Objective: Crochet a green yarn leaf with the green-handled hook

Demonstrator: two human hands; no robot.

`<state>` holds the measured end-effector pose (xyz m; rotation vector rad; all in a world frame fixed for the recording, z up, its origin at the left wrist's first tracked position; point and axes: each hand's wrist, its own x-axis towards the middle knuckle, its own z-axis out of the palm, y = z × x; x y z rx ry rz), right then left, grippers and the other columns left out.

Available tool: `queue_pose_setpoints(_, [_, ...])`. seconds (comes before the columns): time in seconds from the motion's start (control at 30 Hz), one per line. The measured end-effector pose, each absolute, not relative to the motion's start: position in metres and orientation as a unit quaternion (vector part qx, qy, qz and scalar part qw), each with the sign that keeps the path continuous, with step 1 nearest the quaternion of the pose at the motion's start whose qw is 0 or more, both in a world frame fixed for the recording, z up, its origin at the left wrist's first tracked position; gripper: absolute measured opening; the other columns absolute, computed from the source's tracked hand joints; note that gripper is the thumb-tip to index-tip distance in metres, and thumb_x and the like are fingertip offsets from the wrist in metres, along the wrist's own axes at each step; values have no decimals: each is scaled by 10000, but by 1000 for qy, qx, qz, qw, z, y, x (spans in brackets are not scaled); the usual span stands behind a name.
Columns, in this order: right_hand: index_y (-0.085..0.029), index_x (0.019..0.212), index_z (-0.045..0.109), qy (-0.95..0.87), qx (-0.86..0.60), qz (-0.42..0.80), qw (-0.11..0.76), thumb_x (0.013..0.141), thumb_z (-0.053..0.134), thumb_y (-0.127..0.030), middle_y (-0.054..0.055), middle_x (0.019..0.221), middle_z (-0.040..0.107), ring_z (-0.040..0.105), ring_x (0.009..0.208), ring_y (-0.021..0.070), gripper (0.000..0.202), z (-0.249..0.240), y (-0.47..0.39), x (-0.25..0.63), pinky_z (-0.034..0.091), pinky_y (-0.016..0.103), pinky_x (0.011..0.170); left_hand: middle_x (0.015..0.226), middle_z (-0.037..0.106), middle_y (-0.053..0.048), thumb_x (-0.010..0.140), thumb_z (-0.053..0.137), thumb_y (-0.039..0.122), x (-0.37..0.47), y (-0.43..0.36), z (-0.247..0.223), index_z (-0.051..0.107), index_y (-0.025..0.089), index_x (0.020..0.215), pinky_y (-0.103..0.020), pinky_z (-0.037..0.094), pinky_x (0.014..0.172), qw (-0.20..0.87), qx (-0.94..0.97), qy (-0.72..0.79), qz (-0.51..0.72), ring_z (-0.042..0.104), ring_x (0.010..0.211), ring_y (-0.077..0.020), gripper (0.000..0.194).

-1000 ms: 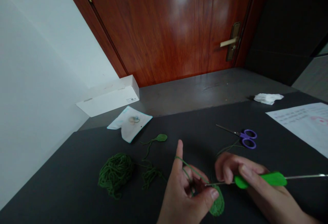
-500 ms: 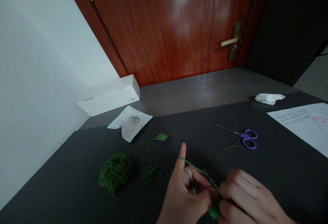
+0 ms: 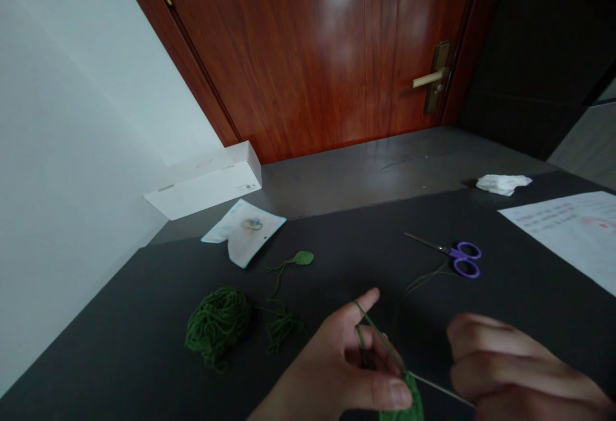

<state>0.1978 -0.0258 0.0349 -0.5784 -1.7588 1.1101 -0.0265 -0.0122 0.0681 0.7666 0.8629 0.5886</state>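
My left hand pinches a small green crochet piece between thumb and fingers at the bottom of the view. A strand of green yarn runs taut from its raised index finger down to the piece's top edge. Closed around a thin crochet hook, my right hand is to the right and a little blurred. The hook's tip meets the edge of the piece. To the left lies a loose ball of green yarn, with a small tangle of yarn beside it.
A finished-looking green leaf shape with a yarn tail lies beyond my left hand. Purple-handled scissors rest to the right. Farther out are a white packet, a white box, a crumpled tissue and a printed sheet.
My right hand has moved right, drawing the hook away from my left index finger. That finger has tilted lower and to the right. More of the green piece now shows.
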Motion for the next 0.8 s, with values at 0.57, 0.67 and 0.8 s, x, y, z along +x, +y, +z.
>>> queue_pose_setpoints(0.57, [-224,560,604,-461,-239,685,511,956,398,-391,8,497,534,479,545,169,476,40,-22,172,384,305,607,830,658,-35,556,867,163,-28,-9,47,505,127,1305,-187,352,590,889,310,273,198,560,647,-65,833])
queue_pose_setpoints(0.67, [-223,588,581,-388,-243,728,510,958,403,-428,-2,533,520,443,559,165,459,42,-23,163,394,295,633,763,643,-6,499,892,186,-23,-9,45,433,123,1358,-204,381,605,838,325,338,277,568,656,-89,976])
queue_pose_setpoints(0.8, [-222,684,586,-390,-287,718,499,863,557,-528,-1,702,529,462,690,170,357,33,-24,156,403,281,682,694,589,44,576,856,239,-19,-11,45,362,138,1404,-225,398,619,716,385,427,396,528,624,-84,970])
